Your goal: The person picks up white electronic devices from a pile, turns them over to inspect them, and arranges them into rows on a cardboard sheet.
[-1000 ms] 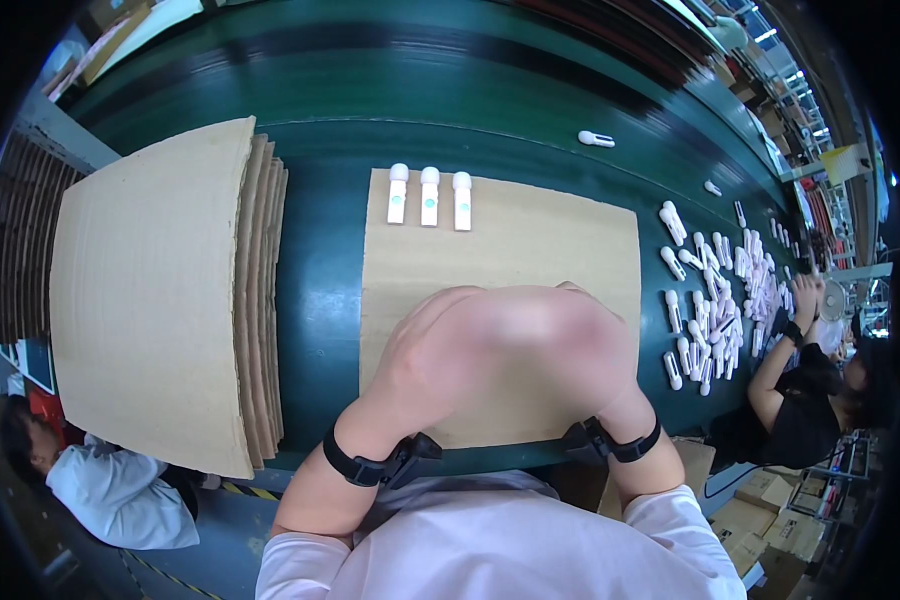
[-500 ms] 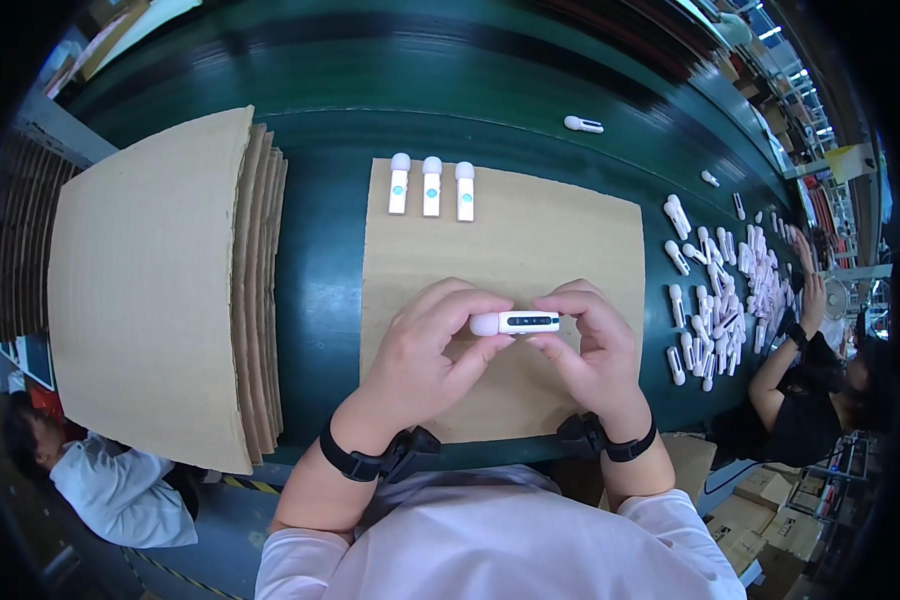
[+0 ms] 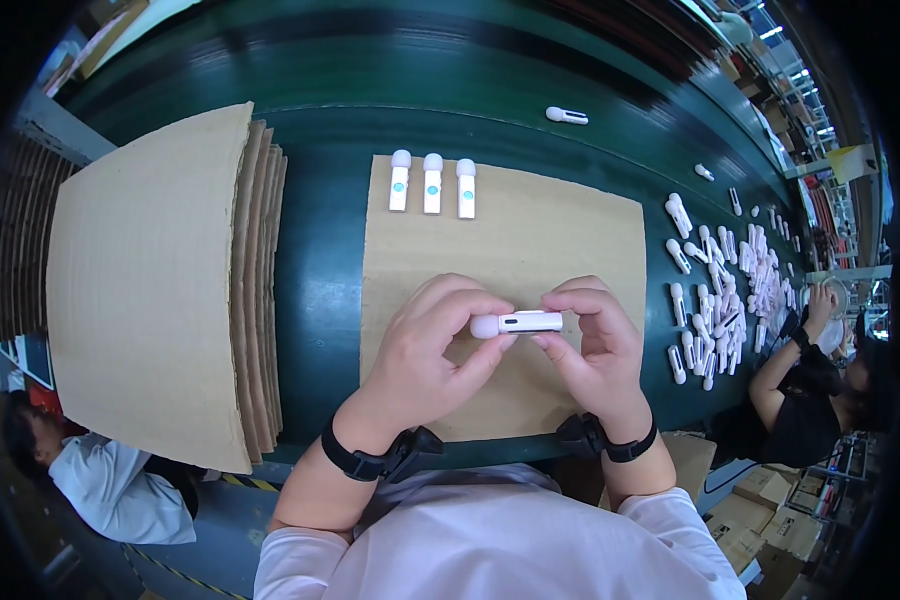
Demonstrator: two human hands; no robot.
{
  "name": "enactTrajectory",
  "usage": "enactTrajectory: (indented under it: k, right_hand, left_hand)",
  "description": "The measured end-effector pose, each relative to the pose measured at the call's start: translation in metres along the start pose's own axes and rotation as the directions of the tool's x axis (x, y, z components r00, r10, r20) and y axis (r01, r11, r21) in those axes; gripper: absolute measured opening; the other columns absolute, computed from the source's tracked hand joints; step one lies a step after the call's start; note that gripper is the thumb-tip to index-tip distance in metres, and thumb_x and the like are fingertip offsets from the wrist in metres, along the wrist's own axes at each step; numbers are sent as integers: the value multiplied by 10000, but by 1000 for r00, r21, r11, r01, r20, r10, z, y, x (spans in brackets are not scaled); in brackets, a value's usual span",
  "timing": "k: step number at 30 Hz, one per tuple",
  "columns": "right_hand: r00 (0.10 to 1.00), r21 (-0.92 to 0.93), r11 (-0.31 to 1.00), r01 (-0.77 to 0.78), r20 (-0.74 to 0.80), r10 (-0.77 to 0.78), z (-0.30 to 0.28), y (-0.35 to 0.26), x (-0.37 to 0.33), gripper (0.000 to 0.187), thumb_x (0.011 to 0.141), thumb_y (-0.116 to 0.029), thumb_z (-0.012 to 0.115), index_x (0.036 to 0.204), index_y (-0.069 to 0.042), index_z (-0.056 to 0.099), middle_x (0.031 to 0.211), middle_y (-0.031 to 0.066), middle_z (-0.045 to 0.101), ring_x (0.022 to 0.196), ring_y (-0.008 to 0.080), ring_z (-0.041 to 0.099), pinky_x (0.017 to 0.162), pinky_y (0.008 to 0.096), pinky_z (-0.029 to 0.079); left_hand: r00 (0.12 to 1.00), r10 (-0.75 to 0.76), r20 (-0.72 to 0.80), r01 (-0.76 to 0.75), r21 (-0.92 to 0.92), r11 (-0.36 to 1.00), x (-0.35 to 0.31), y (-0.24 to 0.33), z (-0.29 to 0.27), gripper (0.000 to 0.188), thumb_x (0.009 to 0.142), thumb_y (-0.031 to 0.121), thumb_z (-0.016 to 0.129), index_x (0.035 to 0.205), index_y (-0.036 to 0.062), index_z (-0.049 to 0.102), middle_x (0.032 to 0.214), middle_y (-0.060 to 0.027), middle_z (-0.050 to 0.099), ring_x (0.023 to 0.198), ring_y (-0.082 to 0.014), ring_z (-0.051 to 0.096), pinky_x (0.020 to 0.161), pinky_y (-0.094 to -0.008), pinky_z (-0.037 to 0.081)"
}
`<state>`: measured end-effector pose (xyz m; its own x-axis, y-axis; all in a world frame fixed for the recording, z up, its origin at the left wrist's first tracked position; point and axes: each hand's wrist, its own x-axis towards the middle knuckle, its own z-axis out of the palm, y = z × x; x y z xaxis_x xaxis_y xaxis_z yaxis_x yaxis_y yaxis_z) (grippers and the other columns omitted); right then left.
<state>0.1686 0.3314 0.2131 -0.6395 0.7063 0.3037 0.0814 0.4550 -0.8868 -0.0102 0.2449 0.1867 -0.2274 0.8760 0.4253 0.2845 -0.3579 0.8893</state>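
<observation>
My left hand [image 3: 425, 335] pinches the round-headed end of a small white wand-shaped device [image 3: 538, 322], thumb below and fingers above. At the other end, the thumb and fingers of my right hand [image 3: 600, 325] close around the same device. It lies level, head to the left, with a small dark slot on its side and a dark strip along its lower edge. Beneath it is a flat cardboard sheet [image 3: 570, 230]. Three similar devices, a left one [image 3: 398, 182], a middle one [image 3: 432, 186] and a right one [image 3: 466, 190], lie in a row on the sheet's far left part, heads away from me.
A stack of cardboard sheets [image 3: 150, 290] stands at the left on the green work surface [image 3: 320, 290]. Many like devices are heaped [image 3: 715, 300] at the right, and a single one [image 3: 567, 116] lies farther back. A co-worker [image 3: 800, 390] sits beyond the heap; another person [image 3: 120, 490] is at lower left.
The held device has turned about its long axis, so its dark panel has rolled toward the lower edge. The lone device at the back has shifted left. The co-worker's hands have moved.
</observation>
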Motion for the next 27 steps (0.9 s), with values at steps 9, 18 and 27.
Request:
enactTrajectory:
  k: [9,18,27]
  right_hand:
    - [964,-191,957,216,200,-178,-2,-10,23,226,803,64,678,1016,4,630,983,125,632,888,227,618,780,311,491]
    - [978,-418,892,171,179,-104,-5,30,75,230,786,50,679,997,-9,611,1014,122,653,895,256,645,774,318,511]
    - [905,-608,680,410,360,-225,5,46,71,181,791,-18,689,955,-44,617,1038,117,624,905,306,627,768,386,519]
  left_hand:
    - [999,-24,29,19,162,987,-1,-11,6,285,736,7,738,991,22,612,1025,-131,586,963,-291,589,819,-368,491]
    - [986,-166,-23,163,358,919,-3,-19,6,280,781,89,730,1023,29,605,1079,-138,576,1051,-338,553,922,-414,450]
    - [976,-216,18,186,438,879,-6,-20,5,270,787,104,729,1022,28,619,1159,-151,557,1128,-360,520,981,-423,427]
